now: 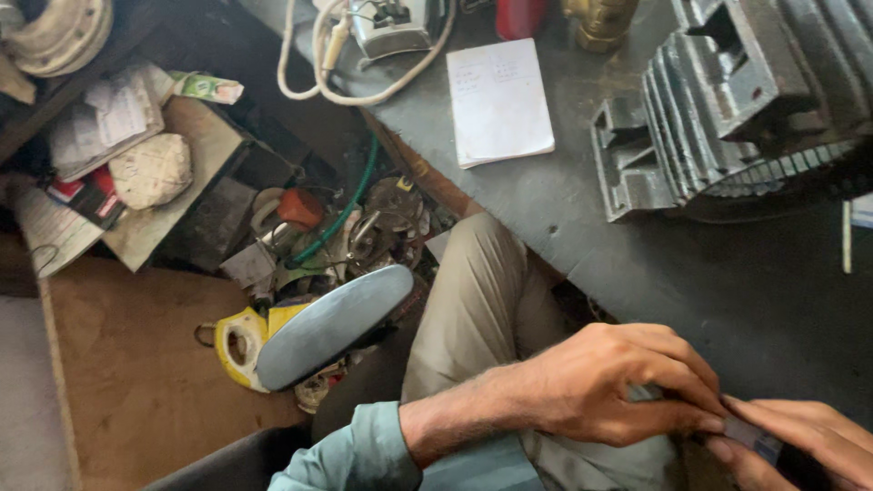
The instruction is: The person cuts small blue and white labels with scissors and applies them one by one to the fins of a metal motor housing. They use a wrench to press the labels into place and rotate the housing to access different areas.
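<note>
My left hand (609, 382) reaches in from the lower left, fingers pinched on a small flat grey piece (647, 393) at the front edge of the dark workbench (727, 291). My right hand (800, 441) comes in at the bottom right corner and its fingertips hold the other end of a thin pale strip (759, 436). The two hands meet fingertip to fingertip. What the piece is stays unclear, since the fingers cover most of it.
A finned grey metal motor housing (718, 100) stands at the bench's back right. A white notepad (500, 100), white cable (364, 82) and brass fitting (600, 23) lie behind. Left of my knee (482, 282): a grey fan blade (332, 323), yellow tape (238, 345), scrap parts.
</note>
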